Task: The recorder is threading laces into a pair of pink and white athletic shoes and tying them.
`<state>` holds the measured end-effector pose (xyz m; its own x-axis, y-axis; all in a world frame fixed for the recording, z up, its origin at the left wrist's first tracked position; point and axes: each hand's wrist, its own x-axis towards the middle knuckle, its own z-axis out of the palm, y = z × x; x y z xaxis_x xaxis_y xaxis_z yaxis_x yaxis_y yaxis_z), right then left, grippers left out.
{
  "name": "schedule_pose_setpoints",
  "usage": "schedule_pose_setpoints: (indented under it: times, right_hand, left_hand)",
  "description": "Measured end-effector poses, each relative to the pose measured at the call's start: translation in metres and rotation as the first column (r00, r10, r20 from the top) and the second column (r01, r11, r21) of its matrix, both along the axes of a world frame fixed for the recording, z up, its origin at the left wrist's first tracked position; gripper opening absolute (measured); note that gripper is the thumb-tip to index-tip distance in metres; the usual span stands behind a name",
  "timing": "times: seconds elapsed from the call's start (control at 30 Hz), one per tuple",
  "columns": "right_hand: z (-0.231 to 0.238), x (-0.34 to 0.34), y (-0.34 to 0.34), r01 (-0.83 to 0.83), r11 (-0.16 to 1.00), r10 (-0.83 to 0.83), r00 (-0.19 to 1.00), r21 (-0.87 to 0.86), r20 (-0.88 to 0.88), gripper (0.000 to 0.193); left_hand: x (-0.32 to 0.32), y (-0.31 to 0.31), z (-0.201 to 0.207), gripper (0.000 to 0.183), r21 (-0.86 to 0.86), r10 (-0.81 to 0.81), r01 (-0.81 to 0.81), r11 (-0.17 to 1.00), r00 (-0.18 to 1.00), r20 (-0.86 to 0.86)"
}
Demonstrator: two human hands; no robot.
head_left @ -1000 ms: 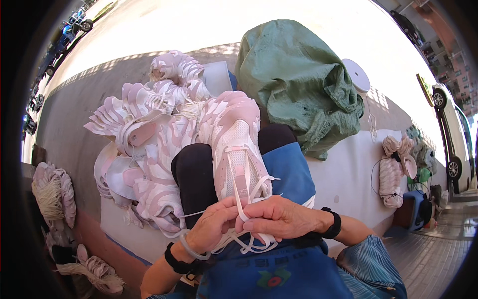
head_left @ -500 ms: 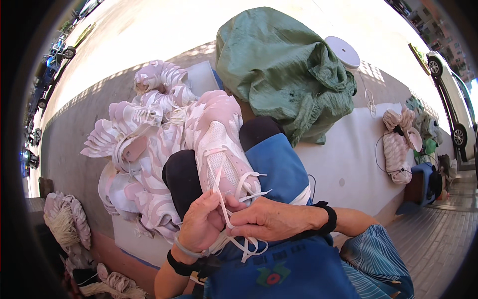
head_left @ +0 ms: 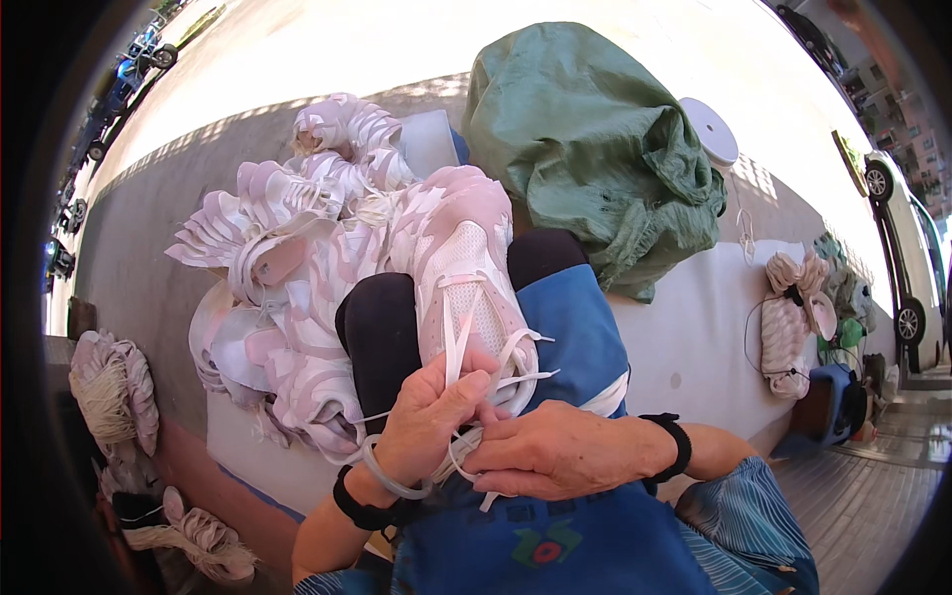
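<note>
Between the person's black-clad knees (head_left: 379, 322) rests a pink-and-white shoe upper (head_left: 474, 243), toe pointing away, its laced opening near the hands. White lace (head_left: 455, 349) runs from its eyelets down to the left hand (head_left: 432, 412), whose thumb and fingers press together, pinching it. Close beside, the right hand (head_left: 560, 451) curls its fingers at the looped lace, back of the hand uppermost; its fingertips are partly hidden, so I cannot tell whether it grips. Two loose lace tips stick out to the right, over blue cloth (head_left: 575, 332) on the right leg. Left of the knees lies a heap of similar uppers (head_left: 312, 327); beyond the right knee stands a bulging green sack (head_left: 595, 159), with a white disc (head_left: 710, 132) just behind it. Farther right, a tied pale-pink bundle (head_left: 783, 342) sits near the edge of a white sheet (head_left: 684, 342).
</note>
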<state>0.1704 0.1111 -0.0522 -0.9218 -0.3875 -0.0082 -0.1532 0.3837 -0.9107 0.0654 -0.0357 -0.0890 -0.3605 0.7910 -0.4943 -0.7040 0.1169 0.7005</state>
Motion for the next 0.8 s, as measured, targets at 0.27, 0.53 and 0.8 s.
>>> schedule_pose_setpoints:
  times: [0.27, 0.53, 0.8]
  right_hand:
    - [-0.014, -0.021, 0.029, 0.322, 0.945, -0.324, 0.896, 0.057, 0.304, 0.026]
    - [-0.038, -0.027, 0.011, 0.346, 0.921, -0.318, 0.933, 0.179, -0.166, 0.047]
    - [-0.030, -0.030, 0.006, 0.213, 0.900, -0.099, 0.949, 0.379, -0.299, 0.016]
  left_hand:
    - [-0.008, -0.019, 0.016, 0.044, 0.138, -0.239, 0.220, 0.966, 0.961, 0.141]
    - [-0.005, -0.012, 0.028, 0.050, 0.158, -0.503, 0.485, 0.860, 0.859, 0.099]
    - [-0.002, -0.030, 0.017, 0.041, -0.131, -0.394, 0.372, 0.919, 0.854, -0.341]
